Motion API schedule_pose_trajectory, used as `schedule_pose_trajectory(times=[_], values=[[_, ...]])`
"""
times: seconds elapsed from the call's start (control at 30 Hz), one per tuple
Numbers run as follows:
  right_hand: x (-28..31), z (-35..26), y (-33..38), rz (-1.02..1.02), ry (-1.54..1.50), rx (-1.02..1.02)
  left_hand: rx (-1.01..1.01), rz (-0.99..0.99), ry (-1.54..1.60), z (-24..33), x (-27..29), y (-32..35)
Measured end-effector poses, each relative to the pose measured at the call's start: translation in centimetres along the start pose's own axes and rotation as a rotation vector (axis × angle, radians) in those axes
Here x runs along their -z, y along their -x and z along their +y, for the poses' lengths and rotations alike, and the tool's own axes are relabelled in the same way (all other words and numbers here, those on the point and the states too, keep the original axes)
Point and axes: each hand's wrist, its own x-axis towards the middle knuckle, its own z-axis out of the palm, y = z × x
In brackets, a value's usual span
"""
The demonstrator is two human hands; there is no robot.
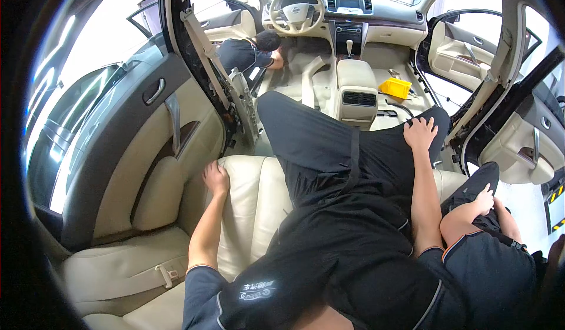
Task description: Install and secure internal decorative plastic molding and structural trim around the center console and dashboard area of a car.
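I sit on the cream leather rear seat (244,174) with my legs in dark trousers (329,153) spread apart. At the cushion's left front edge is my left hand (216,179), its fingers bent over the edge and their tips hidden. My right hand (420,133) lies on my right knee, fingers apart, palm down on the cloth, holding nothing. Close at my right sits another person (494,259) in a dark shirt, with their hands (485,200) near their own knee.
A co-worker (250,53) bends in at the driver's side below the steering wheel (299,12). The front seats are out. On the stripped floor lie a yellow bin (395,87) and loose parts. A centre console (356,86) stands between. The left rear door (159,136) is beside me.
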Motion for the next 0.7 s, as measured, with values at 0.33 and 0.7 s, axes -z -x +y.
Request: schedule_pose_trajectory(times=[0.33,0.7], values=[[-1.2,0.4,-0.3,0.076,-0.016,0.012,-0.029,0.033,0.017,0.6,0.3,0.0],[-1.0,0.2,-0.2,0.077,-0.036,0.011,-0.045,0.058,0.003,-0.4,-0.5,0.0]])
